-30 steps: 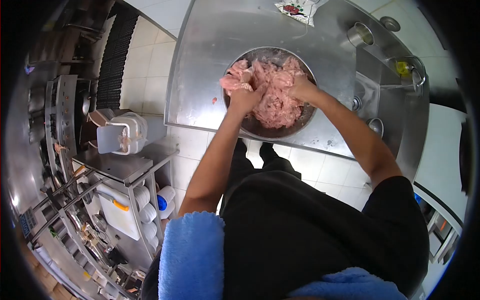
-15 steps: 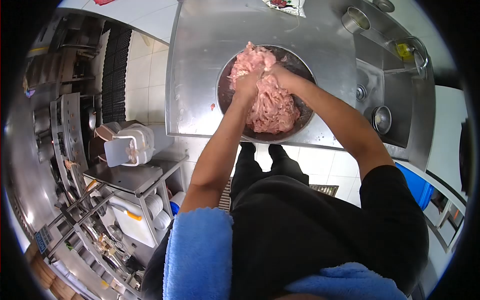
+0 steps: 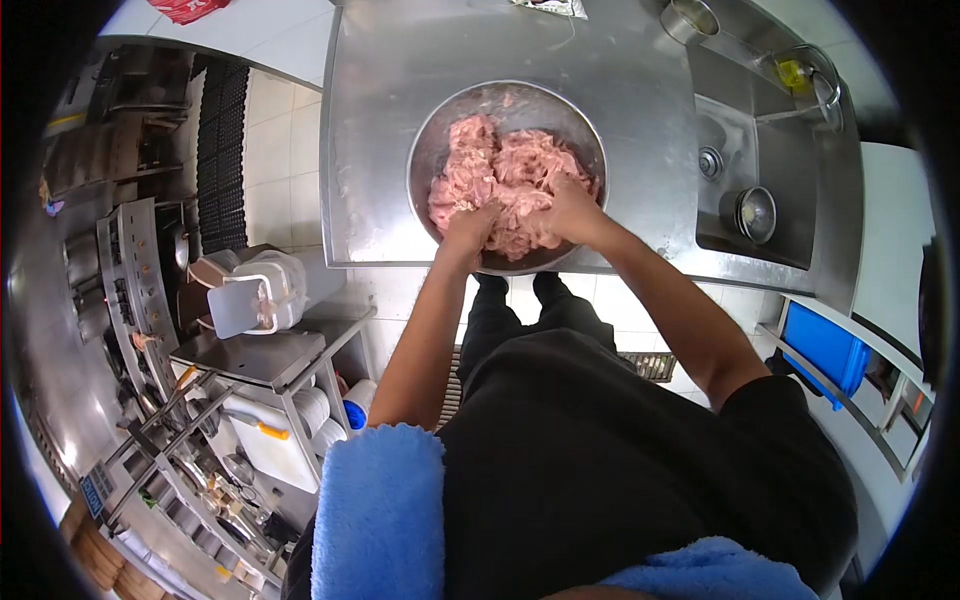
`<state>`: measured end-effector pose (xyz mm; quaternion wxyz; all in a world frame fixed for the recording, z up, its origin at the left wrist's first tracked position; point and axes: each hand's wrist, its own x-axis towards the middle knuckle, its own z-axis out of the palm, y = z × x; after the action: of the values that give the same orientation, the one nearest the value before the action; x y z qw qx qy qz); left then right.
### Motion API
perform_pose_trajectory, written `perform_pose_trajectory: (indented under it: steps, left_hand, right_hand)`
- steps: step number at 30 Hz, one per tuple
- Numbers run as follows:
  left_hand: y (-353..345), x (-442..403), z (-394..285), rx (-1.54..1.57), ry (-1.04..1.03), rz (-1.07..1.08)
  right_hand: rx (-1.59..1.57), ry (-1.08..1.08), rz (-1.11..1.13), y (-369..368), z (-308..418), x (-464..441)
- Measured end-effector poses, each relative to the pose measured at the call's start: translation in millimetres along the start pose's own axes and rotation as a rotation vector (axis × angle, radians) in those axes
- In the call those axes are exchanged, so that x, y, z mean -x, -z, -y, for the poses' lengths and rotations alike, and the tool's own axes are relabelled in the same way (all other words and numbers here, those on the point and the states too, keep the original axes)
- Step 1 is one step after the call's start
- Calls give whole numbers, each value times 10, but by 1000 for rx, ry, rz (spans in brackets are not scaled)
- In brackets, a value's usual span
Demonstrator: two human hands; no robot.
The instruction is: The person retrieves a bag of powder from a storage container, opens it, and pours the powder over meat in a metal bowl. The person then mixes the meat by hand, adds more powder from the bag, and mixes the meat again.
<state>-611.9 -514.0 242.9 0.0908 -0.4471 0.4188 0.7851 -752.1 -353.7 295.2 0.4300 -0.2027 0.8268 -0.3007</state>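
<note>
Pale pink raw meat (image 3: 535,150) lies in a steel bowl (image 3: 540,99), right at your two hands.
Your left hand (image 3: 472,227) is in the near-left part of the heap and your right hand (image 3: 577,212) in the near-right part; meat hides the fingertips, so whether either is spread or pinching cannot be told. The wide rim surrounds both hands, probably so loose pieces stay inside. Under them, the steel table (image 3: 375,150) carries the bowl by its near edge, likely to spare your arms a long reach. Well to the right of your right hand, metal bowls (image 3: 758,215) sit in the sink (image 3: 738,150), apart from the meat.
</note>
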Motion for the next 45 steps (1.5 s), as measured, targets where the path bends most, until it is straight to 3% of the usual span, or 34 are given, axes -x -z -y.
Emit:
perform_pose_trajectory:
  steps: [1,3,4,5,8,9,12,14,15,18,19,21,23,25,27,28,29,31,34,36,38,40,41,44,45]
  left_hand:
    - [-39,-101,91,147,7,61]
    - [-171,-135,32,359,15,204]
    - [-231,-112,-55,362,37,185]
    - [-282,-117,-145,365,53,169]
    - [-278,-315,-130,370,-43,155]
    - [-236,-431,-71,359,-78,151]
    - [-207,-556,-114,356,-150,61]
    - [-207,-710,-96,469,-261,97]
    - [-217,-663,-168,329,-368,26]
    - [-298,-355,-389,-64,-620,-54]
    - [-238,-397,-333,-15,-632,30]
    - [-134,-413,-170,-289,-800,-95]
    - [-283,-82,-218,204,-619,-114]
    - [-184,138,-243,-37,-352,-127]
    - [-100,325,-366,-341,27,-103]
    - [-79,227,-271,-278,38,-80]
    - [-57,37,-98,-216,50,-57]
    - [-105,-141,47,-170,87,-25]
    - [-95,-175,-71,-77,104,219]
    - [-109,-334,79,97,56,121]
    - [-148,-467,177,335,-62,104]
    - [-224,-351,69,333,-19,67]
    - [-255,-305,-12,331,-1,49]
    - [-212,-601,185,350,-299,-7]
    - [-140,-650,176,4,-430,-88]
  right_hand:
    - [-95,148,-139,-34,17,-45]
    - [-420,62,89,-58,-189,-450]
    - [-580,21,207,-106,-303,-687]
    - [-727,148,247,-165,-380,-869]
    - [-1212,17,532,-239,-482,-1134]
    - [-1175,-92,497,-157,-303,-1024]
    - [-1199,4,342,-72,116,-807]
    - [-1130,220,238,-74,314,-816]
    - [-1090,326,189,-65,364,-841]
    - [-553,570,-108,-73,311,-1026]
    - [-487,633,-87,94,553,-745]
    - [-376,687,-181,111,565,-644]
    - [-220,727,-251,96,546,-482]
    - [-19,762,-307,107,538,-283]
    - [45,450,-195,88,228,-307]
    - [75,293,-138,18,-13,-354]
    - [-156,161,-164,-182,-349,-532]
    - [-421,55,20,-352,-383,-452]
    - [-653,-54,184,-397,-330,-613]
    - [-774,-75,345,-346,-293,-757]
    - [-972,-105,367,-367,-385,-842]
    - [-1165,-118,440,-341,-453,-942]
    - [-1158,-34,370,-354,-416,-950]
    - [-1061,235,150,-374,17,-699]
    - [-983,346,73,-374,119,-664]
